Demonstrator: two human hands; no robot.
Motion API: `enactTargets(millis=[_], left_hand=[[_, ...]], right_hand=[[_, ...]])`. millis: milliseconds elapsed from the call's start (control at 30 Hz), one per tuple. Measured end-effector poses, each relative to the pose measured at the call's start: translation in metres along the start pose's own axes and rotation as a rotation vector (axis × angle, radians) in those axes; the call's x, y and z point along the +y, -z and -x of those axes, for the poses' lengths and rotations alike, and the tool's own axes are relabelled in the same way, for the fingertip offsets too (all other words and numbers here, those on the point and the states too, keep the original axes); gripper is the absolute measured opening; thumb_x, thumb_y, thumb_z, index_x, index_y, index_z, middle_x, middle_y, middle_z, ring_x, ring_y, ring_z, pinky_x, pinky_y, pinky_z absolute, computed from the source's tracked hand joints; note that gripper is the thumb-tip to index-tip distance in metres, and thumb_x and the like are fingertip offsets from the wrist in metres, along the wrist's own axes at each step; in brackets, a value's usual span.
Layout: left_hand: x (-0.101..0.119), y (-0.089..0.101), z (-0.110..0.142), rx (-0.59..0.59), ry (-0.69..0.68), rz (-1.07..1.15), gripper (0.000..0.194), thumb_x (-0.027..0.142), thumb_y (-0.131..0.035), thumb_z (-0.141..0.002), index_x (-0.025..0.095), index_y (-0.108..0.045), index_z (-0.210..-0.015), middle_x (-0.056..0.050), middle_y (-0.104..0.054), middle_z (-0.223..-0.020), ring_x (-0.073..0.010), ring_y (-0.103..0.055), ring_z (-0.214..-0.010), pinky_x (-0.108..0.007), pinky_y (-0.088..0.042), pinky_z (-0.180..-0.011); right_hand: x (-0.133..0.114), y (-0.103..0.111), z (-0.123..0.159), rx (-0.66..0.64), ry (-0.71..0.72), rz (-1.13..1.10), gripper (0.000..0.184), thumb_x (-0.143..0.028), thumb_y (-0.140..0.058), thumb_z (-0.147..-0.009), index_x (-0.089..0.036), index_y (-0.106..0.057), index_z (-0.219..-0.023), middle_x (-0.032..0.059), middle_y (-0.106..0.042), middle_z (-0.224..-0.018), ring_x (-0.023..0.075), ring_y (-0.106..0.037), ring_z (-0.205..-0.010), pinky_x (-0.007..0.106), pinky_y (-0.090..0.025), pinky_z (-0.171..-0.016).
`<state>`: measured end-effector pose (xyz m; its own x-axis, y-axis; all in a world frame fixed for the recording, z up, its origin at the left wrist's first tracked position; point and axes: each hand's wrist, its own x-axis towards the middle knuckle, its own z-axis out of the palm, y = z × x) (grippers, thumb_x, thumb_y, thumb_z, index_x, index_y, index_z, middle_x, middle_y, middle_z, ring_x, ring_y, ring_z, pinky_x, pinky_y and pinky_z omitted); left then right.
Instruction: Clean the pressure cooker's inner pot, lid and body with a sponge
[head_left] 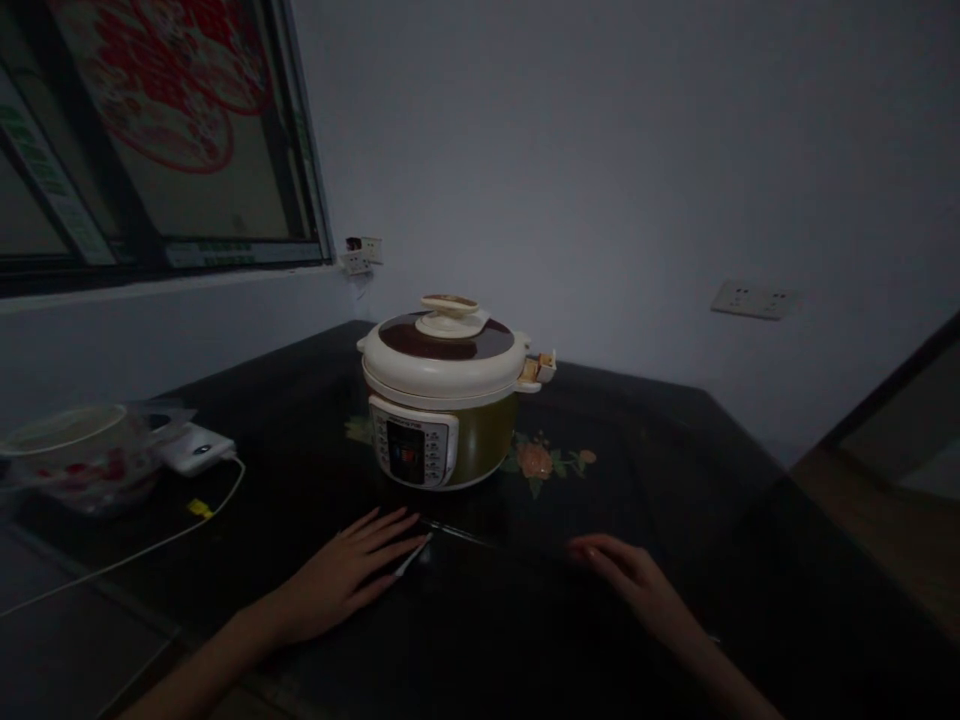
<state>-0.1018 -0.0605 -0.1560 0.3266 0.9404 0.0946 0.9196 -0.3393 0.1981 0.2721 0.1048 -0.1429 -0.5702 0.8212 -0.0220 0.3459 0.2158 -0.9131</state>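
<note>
An electric pressure cooker [444, 400] with a cream lid, dark brown top and a control panel stands upright on a dark table [675, 450] with a flower pattern. My left hand [352, 575] lies flat on the table in front of the cooker, fingers stretched out, fingertips touching a thin light strip [414, 555]. My right hand [630, 580] rests on the table to the right, fingers extended forward, holding nothing. Both hands are a short way from the cooker and apart from it.
At the left stand a clear plastic-wrapped bowl [71, 455] and a white power bank [196, 447] with a cable [150, 545] trailing over the table. A window [150, 130] with red paper decoration is at upper left. Wall sockets [754, 299] sit on the right wall.
</note>
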Motion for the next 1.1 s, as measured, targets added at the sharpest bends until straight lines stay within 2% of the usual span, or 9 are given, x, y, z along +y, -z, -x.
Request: enactTargets(millis=[100, 200, 433, 533, 633, 733, 833, 967, 1100], left_hand=[[-0.007, -0.012, -0.004, -0.001, 0.076, -0.031, 0.051, 0.038, -0.037, -0.098, 0.040, -0.022, -0.146, 0.000, -0.029, -0.154, -0.0235, -0.031, -0.140, -0.051, -0.027, -0.113], [-0.008, -0.018, -0.007, 0.055, 0.107, -0.059, 0.053, 0.039, -0.038, -0.097, 0.039, -0.021, -0.147, -0.001, -0.030, -0.153, -0.0243, -0.032, -0.140, -0.051, -0.029, -0.112], [-0.011, -0.016, -0.008, 0.036, 0.085, -0.079, 0.053, 0.037, -0.039, -0.097, 0.039, -0.022, -0.146, -0.001, -0.032, -0.152, -0.0246, -0.033, -0.139, -0.051, -0.029, -0.111], [-0.009, -0.013, -0.007, 0.087, 0.053, -0.095, 0.052, 0.034, -0.043, -0.095, 0.038, -0.030, -0.145, -0.003, -0.038, -0.150, -0.0253, -0.036, -0.137, -0.050, -0.032, -0.111], [0.015, -0.001, -0.014, 0.116, -0.031, -0.063, 0.049, 0.026, -0.045, -0.094, 0.037, -0.040, -0.141, -0.002, -0.045, -0.146, -0.0246, -0.042, -0.134, -0.049, -0.034, -0.111], [0.062, 0.018, -0.037, 0.098, -0.131, 0.130, 0.046, 0.020, -0.043, -0.094, 0.034, -0.044, -0.138, -0.001, -0.056, -0.137, -0.0195, -0.052, -0.125, -0.042, -0.038, -0.109], [0.112, 0.028, -0.076, 0.048, -0.267, 0.382, 0.038, 0.020, -0.041, -0.095, 0.030, -0.054, -0.129, -0.003, -0.062, -0.127, -0.0172, -0.056, -0.118, -0.034, -0.042, -0.102], [0.148, 0.009, -0.131, 0.014, -0.323, 0.648, 0.029, 0.017, -0.044, -0.091, 0.022, -0.065, -0.110, -0.006, -0.069, -0.110, -0.0170, -0.063, -0.101, -0.030, -0.047, -0.091], [0.151, -0.027, -0.171, -0.033, -0.290, 0.694, 0.020, 0.014, -0.051, -0.084, 0.015, -0.069, -0.091, -0.009, -0.072, -0.096, -0.0215, -0.065, -0.090, -0.034, -0.049, -0.084]], right_hand=[[0.018, 0.002, 0.020, 0.030, -0.045, 0.011, 0.046, -0.066, -0.055, -0.077, -0.026, -0.073, -0.091, 0.0086, -0.074, -0.092, 0.0288, -0.068, -0.092, 0.043, -0.051, -0.087], [0.026, 0.001, 0.026, 0.093, -0.062, -0.001, 0.046, -0.068, -0.054, -0.076, -0.028, -0.073, -0.090, 0.0086, -0.074, -0.091, 0.0292, -0.068, -0.092, 0.043, -0.052, -0.086], [0.019, -0.001, 0.025, 0.102, -0.030, 0.012, 0.042, -0.064, -0.054, -0.079, -0.028, -0.072, -0.090, 0.0084, -0.074, -0.091, 0.0282, -0.069, -0.091, 0.042, -0.053, -0.084], [0.018, -0.001, 0.027, 0.114, -0.015, 0.028, 0.040, -0.062, -0.055, -0.079, -0.027, -0.072, -0.089, 0.0082, -0.074, -0.091, 0.0276, -0.069, -0.089, 0.041, -0.053, -0.082], [0.016, -0.001, 0.027, 0.125, 0.023, 0.029, 0.037, -0.058, -0.055, -0.082, -0.026, -0.072, -0.089, 0.0076, -0.073, -0.090, 0.0262, -0.068, -0.087, 0.039, -0.053, -0.080], [0.006, -0.004, 0.023, 0.120, 0.066, -0.018, 0.036, -0.056, -0.057, -0.082, -0.024, -0.073, -0.087, 0.0074, -0.073, -0.088, 0.0251, -0.068, -0.085, 0.039, -0.052, -0.080], [-0.010, -0.009, 0.015, 0.101, 0.094, -0.101, 0.034, -0.054, -0.061, -0.079, -0.023, -0.073, -0.088, 0.0075, -0.073, -0.088, 0.0249, -0.068, -0.086, 0.039, -0.052, -0.081], [-0.025, -0.021, 0.001, 0.121, 0.141, -0.182, 0.041, -0.058, -0.057, -0.081, -0.023, -0.072, -0.095, 0.0078, -0.073, -0.095, 0.0240, -0.067, -0.091, 0.039, -0.052, -0.084], [-0.022, -0.036, -0.010, 0.159, 0.167, -0.241, 0.049, -0.064, -0.052, -0.081, -0.021, -0.071, -0.097, 0.0090, -0.073, -0.100, 0.0242, -0.067, -0.095, 0.041, -0.049, -0.089]])
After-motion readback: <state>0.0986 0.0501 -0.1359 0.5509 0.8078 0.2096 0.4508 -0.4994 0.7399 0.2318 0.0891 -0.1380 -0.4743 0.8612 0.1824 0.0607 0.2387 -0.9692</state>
